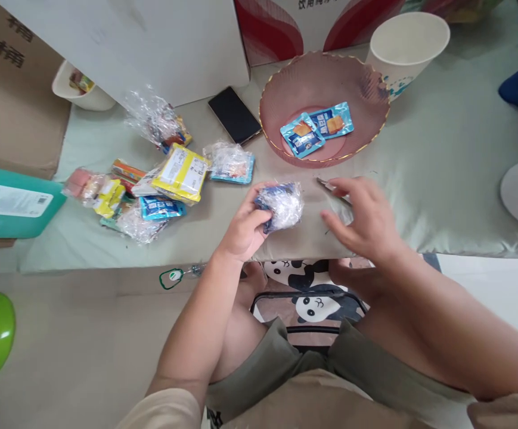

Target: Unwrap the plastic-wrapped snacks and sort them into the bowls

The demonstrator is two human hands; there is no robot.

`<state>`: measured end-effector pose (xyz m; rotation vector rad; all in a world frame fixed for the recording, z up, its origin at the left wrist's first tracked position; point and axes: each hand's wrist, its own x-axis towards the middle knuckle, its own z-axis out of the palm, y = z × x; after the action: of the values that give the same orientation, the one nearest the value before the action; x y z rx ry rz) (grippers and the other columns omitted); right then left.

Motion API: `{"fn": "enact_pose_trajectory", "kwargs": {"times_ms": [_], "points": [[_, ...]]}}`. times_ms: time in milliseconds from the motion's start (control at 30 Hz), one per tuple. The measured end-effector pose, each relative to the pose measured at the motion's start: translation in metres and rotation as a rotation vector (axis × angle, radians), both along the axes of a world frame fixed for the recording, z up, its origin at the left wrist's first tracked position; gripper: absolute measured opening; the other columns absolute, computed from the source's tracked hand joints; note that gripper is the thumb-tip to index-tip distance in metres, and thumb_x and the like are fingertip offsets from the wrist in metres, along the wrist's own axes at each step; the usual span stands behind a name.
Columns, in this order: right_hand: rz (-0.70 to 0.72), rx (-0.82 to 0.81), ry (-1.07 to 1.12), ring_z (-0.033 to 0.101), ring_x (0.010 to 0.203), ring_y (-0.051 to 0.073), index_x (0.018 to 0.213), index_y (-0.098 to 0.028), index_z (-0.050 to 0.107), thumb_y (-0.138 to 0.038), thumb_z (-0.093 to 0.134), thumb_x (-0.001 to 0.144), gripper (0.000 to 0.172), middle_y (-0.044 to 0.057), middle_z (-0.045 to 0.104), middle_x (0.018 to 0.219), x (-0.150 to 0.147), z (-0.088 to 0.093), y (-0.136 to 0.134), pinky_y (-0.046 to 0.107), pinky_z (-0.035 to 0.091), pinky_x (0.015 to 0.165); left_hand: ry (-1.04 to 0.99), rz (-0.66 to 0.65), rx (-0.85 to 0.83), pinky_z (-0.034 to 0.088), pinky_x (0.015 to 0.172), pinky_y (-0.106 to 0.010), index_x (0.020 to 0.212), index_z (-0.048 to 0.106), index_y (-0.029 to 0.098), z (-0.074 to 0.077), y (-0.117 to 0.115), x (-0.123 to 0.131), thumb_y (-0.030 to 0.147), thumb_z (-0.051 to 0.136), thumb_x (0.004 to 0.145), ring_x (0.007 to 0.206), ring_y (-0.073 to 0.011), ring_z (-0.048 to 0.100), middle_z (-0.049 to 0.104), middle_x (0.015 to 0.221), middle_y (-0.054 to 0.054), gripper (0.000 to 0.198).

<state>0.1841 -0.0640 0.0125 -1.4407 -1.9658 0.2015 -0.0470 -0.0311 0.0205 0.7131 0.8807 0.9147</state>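
My left hand (243, 225) grips a clear plastic bag of blue snack packets (281, 205) just above the pale green table cover. My right hand (366, 217) hovers to the right of it, fingers partly spread, over thin scissors (330, 187) lying on the cover; whether it touches them I cannot tell. Behind both hands stands a pink ridged bowl (366, 83) with two blue snack packets (316, 131) inside.
A pile of wrapped snacks (151, 190) lies at the left, a black phone (234, 114) behind it. A paper cup (404, 50) stands beside the bowl. White and cardboard boxes line the back. A teal box (12, 199) sits at the left edge.
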Motion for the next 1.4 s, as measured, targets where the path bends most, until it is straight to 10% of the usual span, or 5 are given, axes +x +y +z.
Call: {"fn": "enact_pose_trajectory", "kwargs": {"times_ms": [200, 500, 700, 933, 1400], "points": [[0.221, 0.002, 0.261, 0.061, 0.073, 0.017, 0.098, -0.024, 0.061, -0.019, 0.059, 0.097, 0.005, 0.000, 0.064, 0.077, -0.024, 0.005, -0.004, 0.032, 0.049, 0.069, 0.005, -0.125, 0.080, 0.054, 0.081, -0.026, 0.108, 0.071, 0.026, -0.003, -0.003, 0.010, 0.029, 0.092, 0.066, 0.096, -0.0170, 0.067, 0.072, 0.108, -0.001, 0.048], [0.130, 0.107, 0.339, 0.066, 0.093, 0.021, 0.087, -0.025, 0.055, -0.011, 0.058, 0.084, 0.014, 0.006, 0.064, 0.102, -0.025, 0.009, -0.017, 0.039, 0.053, 0.080, -0.080, 0.265, -0.021, 0.057, 0.080, -0.028, 0.105, 0.067, 0.027, -0.008, 0.006, 0.012, 0.035, 0.086, 0.072, 0.097, -0.0177, 0.070, 0.075, 0.109, -0.001, 0.039], [0.494, -0.032, 0.269, 0.066, 0.072, 0.016, 0.082, -0.023, 0.055, -0.013, 0.055, 0.084, 0.011, 0.002, 0.070, 0.083, -0.034, 0.006, -0.022, 0.031, 0.051, 0.065, -0.081, 0.442, -0.057, 0.058, 0.085, -0.029, 0.087, 0.068, 0.023, -0.015, 0.019, 0.006, 0.045, 0.074, 0.083, 0.104, -0.0190, 0.071, 0.076, 0.096, -0.002, 0.023], [0.046, -0.063, 0.582, 0.050, 0.056, 0.014, 0.081, -0.025, 0.054, -0.026, 0.052, 0.098, 0.018, -0.001, 0.055, 0.066, -0.009, 0.011, -0.010, 0.030, 0.041, 0.052, 0.049, 0.195, -0.043, 0.055, 0.073, -0.029, 0.098, 0.067, 0.023, -0.009, 0.008, 0.002, 0.043, 0.084, 0.074, 0.079, -0.0167, 0.069, 0.070, 0.086, 0.000, 0.036], [0.219, -0.124, 0.421, 0.060, 0.074, 0.015, 0.101, -0.023, 0.067, -0.031, 0.065, 0.094, 0.010, 0.003, 0.067, 0.087, -0.020, 0.001, -0.005, 0.031, 0.049, 0.063, 0.082, -0.264, -0.018, 0.049, 0.086, -0.028, 0.114, 0.074, 0.023, -0.007, -0.004, 0.008, 0.052, 0.088, 0.075, 0.094, -0.0166, 0.064, 0.073, 0.107, -0.003, 0.050]]}}
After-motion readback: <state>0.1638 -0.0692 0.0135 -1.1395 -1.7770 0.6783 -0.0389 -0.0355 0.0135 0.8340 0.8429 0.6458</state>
